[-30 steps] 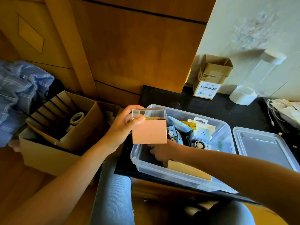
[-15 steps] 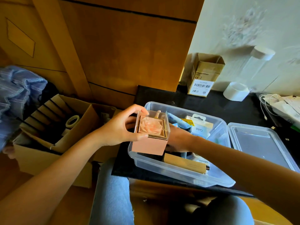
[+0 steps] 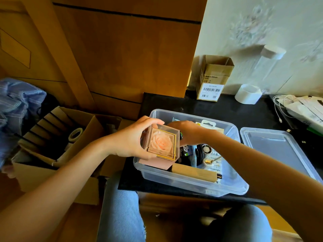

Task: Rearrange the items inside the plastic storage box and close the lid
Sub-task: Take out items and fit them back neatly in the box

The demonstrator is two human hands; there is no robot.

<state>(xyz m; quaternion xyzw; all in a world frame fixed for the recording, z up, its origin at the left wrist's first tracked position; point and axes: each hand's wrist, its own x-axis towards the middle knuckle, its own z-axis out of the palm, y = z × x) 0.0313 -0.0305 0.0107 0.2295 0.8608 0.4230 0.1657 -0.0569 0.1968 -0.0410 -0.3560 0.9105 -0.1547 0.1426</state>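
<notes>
A clear plastic storage box point(image 3: 190, 185) stands on a black tabletop, and its clear lid point(image 3: 274, 149) lies flat to the right of it. My left hand point(image 3: 130, 141) grips a pink cube box with a clear top and a pale rose inside point(image 3: 161, 144), held over the storage box's left end. My right hand point(image 3: 188, 131) reaches into the storage box behind the cube, its fingers hidden by the cube. Inside lie a long tan box point(image 3: 194, 173), packaged items and a small round fan point(image 3: 205, 149).
An open cardboard box point(image 3: 57, 137) with dividers and a tape roll sits at the left on the floor. A small carton point(image 3: 212, 79), a white tape roll point(image 3: 248, 94) and a tall clear bottle point(image 3: 267, 63) stand at the back. Cables and papers point(image 3: 297, 107) lie far right.
My left hand has lowered and tilted the pink cube, so its clear top and the rose now face me. My right hand has shifted from the box's front to behind the cube.
</notes>
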